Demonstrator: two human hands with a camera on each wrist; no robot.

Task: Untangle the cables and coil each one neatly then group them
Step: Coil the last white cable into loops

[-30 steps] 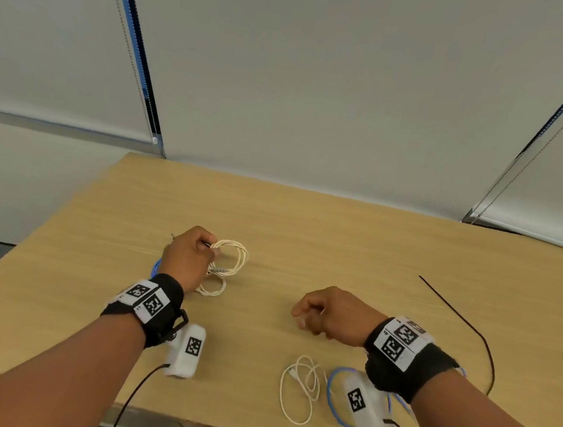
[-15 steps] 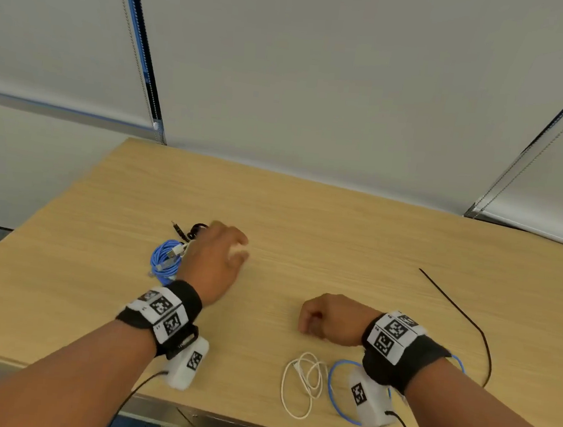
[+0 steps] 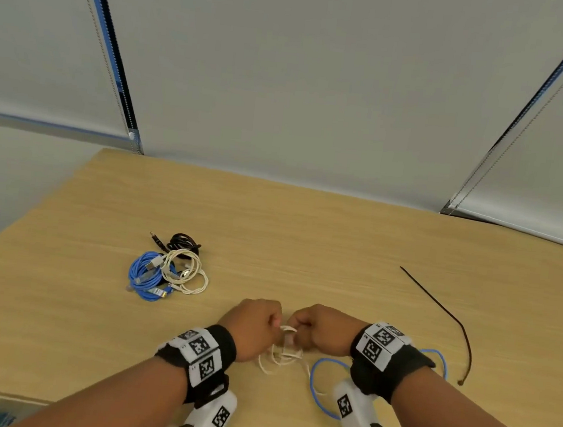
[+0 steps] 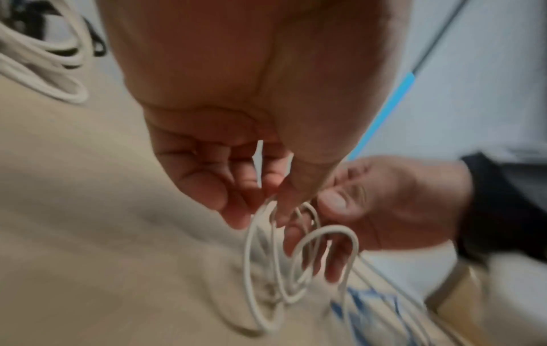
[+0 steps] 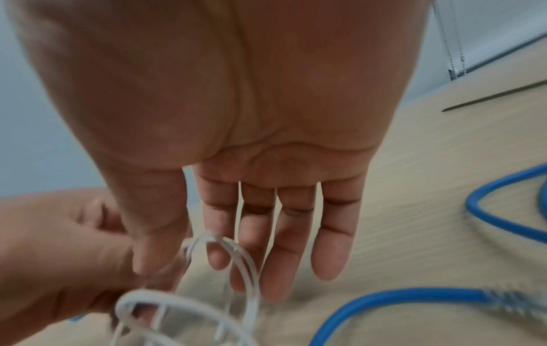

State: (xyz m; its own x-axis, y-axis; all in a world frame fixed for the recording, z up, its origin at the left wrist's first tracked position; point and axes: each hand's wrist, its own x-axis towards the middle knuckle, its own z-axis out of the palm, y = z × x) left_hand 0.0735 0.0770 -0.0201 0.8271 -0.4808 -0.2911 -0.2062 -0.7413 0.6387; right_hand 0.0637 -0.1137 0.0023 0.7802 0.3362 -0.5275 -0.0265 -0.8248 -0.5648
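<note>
Both hands meet near the table's front edge over a thin white cable (image 3: 280, 357). My left hand (image 3: 274, 323) pinches its loops between thumb and fingers; the pinch shows in the left wrist view (image 4: 273, 206). My right hand (image 3: 297, 328) holds the same white cable (image 5: 234, 252), which is looped over the index finger next to the thumb. The loops hang loosely down to the table. Back left lie three coils together: a blue coil (image 3: 145, 276), a cream coil (image 3: 186, 270) and a black coil (image 3: 184, 242).
A loose blue cable (image 3: 320, 387) curves under my right wrist, with a plug end near it (image 5: 503, 302). A long black cable (image 3: 449, 315) trails across the right of the wooden table (image 3: 304, 243). Window blinds stand behind the far edge.
My left hand left the cream coil beside the blue and black coils and came back to the front. Both hands now hold the white cable that lay near the front edge.
</note>
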